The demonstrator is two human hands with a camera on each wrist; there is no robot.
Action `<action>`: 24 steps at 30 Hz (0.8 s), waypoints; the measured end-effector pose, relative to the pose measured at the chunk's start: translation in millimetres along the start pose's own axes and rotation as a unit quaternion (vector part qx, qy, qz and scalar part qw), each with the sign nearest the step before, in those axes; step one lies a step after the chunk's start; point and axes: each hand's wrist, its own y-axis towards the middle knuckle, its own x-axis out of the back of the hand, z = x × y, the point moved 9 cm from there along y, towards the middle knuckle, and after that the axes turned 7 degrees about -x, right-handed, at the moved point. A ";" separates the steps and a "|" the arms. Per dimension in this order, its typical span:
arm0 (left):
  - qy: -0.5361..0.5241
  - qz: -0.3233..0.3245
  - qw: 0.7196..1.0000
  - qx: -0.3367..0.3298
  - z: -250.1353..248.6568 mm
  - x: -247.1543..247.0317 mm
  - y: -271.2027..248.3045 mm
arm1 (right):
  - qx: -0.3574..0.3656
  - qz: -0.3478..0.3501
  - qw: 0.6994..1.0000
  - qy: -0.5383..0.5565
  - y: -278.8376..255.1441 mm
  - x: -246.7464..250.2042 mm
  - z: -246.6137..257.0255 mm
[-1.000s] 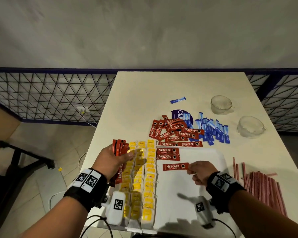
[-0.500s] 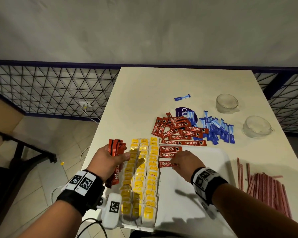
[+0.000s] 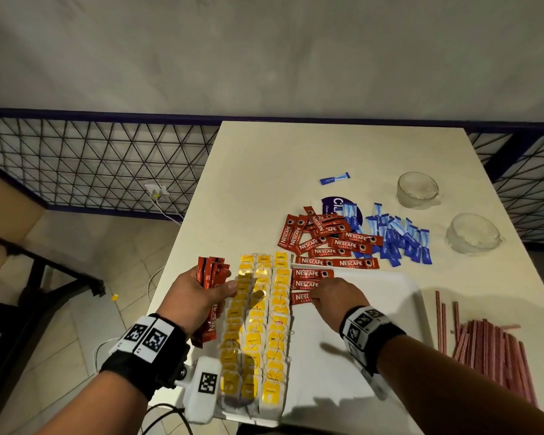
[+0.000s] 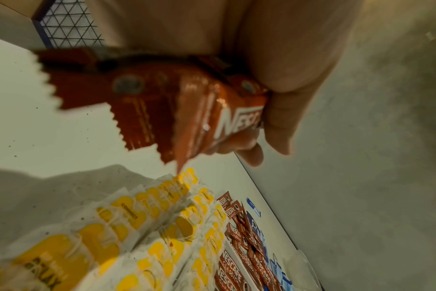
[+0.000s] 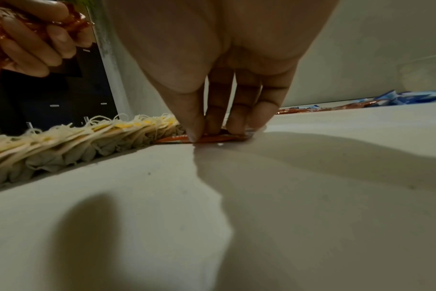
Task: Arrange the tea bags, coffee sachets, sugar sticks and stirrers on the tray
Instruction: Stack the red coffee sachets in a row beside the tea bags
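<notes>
On the white rectangular tray [image 3: 399, 312], three columns of yellow-tagged tea bags [image 3: 264, 324] lie finished. Beside them the right hand [image 3: 336, 296] pinches a third flat red coffee sachet [image 3: 300, 298] down, apparently under two laid ones. The left hand [image 3: 195, 296] grips a red sachet bundle [image 3: 211, 273]. Farther off, loose red sachets [image 3: 327, 240], blue sugar sticks [image 3: 399, 240] and pink stirrers [image 3: 490, 350] remain untouched on the table.

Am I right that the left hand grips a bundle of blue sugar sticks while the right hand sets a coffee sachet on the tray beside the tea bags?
Not quite: the left hand grips a bundle of red coffee sachets, as the head view shows. The right hand does set a coffee sachet on the tray beside the tea bags.
</notes>
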 end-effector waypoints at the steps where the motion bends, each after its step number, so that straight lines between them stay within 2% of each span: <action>1: 0.002 0.001 1.000 0.001 0.5 0.2 0.3 | 0.001 -0.001 1.000 0.001 0.6 0.3 0.4; 15: -0.026 -0.003 1.000 0.011 4.5 1.6 -0.1 | 0.027 -0.057 0.998 0.025 4.9 10.4 2.9; 19: -0.024 -0.004 1.000 0.008 3.7 2.0 -1.0 | 0.013 -0.029 0.999 0.009 6.2 3.5 2.9; 24: -0.027 -0.003 1.000 0.011 5.5 3.1 -0.4 | -0.002 -0.030 1.000 0.005 8.4 2.5 2.1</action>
